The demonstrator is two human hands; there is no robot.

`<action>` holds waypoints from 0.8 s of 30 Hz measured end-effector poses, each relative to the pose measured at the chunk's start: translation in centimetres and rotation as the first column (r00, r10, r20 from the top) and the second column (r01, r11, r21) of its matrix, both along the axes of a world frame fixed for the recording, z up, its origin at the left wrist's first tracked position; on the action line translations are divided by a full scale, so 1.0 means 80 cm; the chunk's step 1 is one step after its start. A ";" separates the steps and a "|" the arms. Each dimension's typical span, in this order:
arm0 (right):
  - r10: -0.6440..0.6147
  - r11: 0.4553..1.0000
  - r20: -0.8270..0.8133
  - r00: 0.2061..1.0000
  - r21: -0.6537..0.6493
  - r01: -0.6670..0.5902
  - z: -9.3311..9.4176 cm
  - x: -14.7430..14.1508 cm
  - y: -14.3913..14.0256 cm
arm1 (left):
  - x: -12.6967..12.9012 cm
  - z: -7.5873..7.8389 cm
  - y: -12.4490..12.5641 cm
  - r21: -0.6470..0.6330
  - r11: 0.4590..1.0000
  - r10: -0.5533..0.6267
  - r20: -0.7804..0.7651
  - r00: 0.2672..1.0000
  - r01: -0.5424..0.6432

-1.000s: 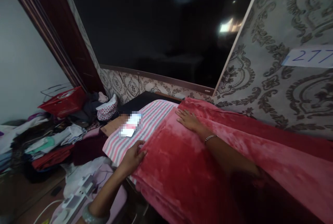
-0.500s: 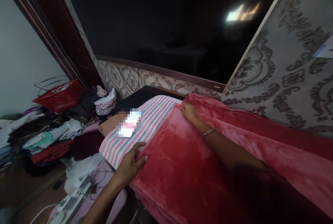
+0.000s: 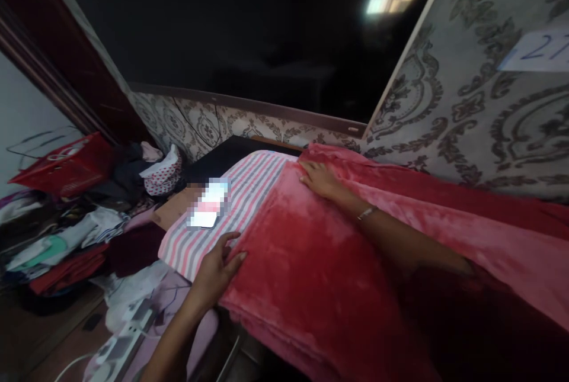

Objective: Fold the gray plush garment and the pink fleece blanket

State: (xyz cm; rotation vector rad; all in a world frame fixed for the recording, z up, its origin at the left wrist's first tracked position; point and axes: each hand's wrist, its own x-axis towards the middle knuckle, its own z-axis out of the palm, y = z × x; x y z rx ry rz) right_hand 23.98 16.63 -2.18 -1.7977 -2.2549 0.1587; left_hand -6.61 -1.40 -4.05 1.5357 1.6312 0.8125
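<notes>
A red plush blanket [image 3: 293,252] is spread in layers over the surface in front of me. My left hand [image 3: 219,266] rests at its left edge, index finger and thumb apart, the thumb touching the red fabric; the other fingers are partly hidden. Farther back, my right hand [image 3: 320,180] lies flat on the blanket, its fingertips near the same edge. From under the blanket a striped pink, grey and white cloth [image 3: 249,183] sticks out. On the cloth lies a phone [image 3: 208,204] with a lit, blurred screen.
A large dark television screen [image 3: 222,26] hangs behind, on patterned wallpaper [image 3: 409,92]. Left of me are piled clothes [image 3: 66,246], a red bag [image 3: 66,163] and a white dotted bag [image 3: 162,175]. A white power strip [image 3: 124,340] with a cable lies low at the left.
The view has shifted to the right, showing more of a paper on the wall. My right hand has flattened on the blanket, while my left hand stays at the edge.
</notes>
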 end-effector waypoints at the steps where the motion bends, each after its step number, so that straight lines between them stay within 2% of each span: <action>1: 0.046 0.999 0.038 0.998 0.024 -0.047 -0.004 0.011 -0.018 | 0.000 0.001 0.001 -0.002 1.000 -0.002 -0.004 1.000 0.002; 3: 0.149 0.987 0.129 0.980 0.046 -0.156 -0.013 0.037 -0.052 | 0.000 0.003 0.003 -0.006 1.000 -0.003 -0.014 1.000 0.003; 5: 0.182 0.983 0.186 0.966 0.003 -0.185 -0.021 0.065 -0.076 | -0.001 0.003 0.005 -0.015 1.000 -0.008 -0.021 1.000 0.007; 8: 0.037 0.998 0.203 0.978 -0.059 -0.026 -0.024 0.104 -0.089 | -0.002 0.002 0.008 -0.027 1.000 -0.014 -0.015 1.000 0.013; 10: -0.120 0.991 0.183 0.976 -0.028 0.127 -0.017 0.125 -0.096 | -0.002 0.000 0.010 -0.019 1.000 0.002 0.014 1.000 -0.002; 12: -0.215 0.976 0.137 0.967 0.015 0.215 -0.007 0.139 -0.116 | -0.001 -0.002 0.012 -0.009 1.000 0.021 0.049 0.999 -0.021; 15: -0.152 0.988 0.102 0.983 0.037 0.149 0.003 0.148 -0.175 | -0.001 -0.002 0.015 -0.005 0.999 0.036 0.038 0.999 -0.035; 18: -0.076 0.997 0.133 0.988 0.028 0.073 -0.006 0.160 -0.248 | 0.003 0.007 0.018 -0.004 1.000 0.030 -0.001 1.000 -0.030; 21: -0.131 0.991 0.163 0.978 0.012 0.131 -0.028 0.190 -0.306 | 0.016 0.021 0.014 0.002 1.000 0.013 -0.067 0.998 -0.013; 24: -0.223 0.975 0.172 0.960 0.023 0.222 -0.048 0.221 -0.334 | 0.033 0.035 -0.002 0.048 0.998 0.038 -0.159 0.987 -0.030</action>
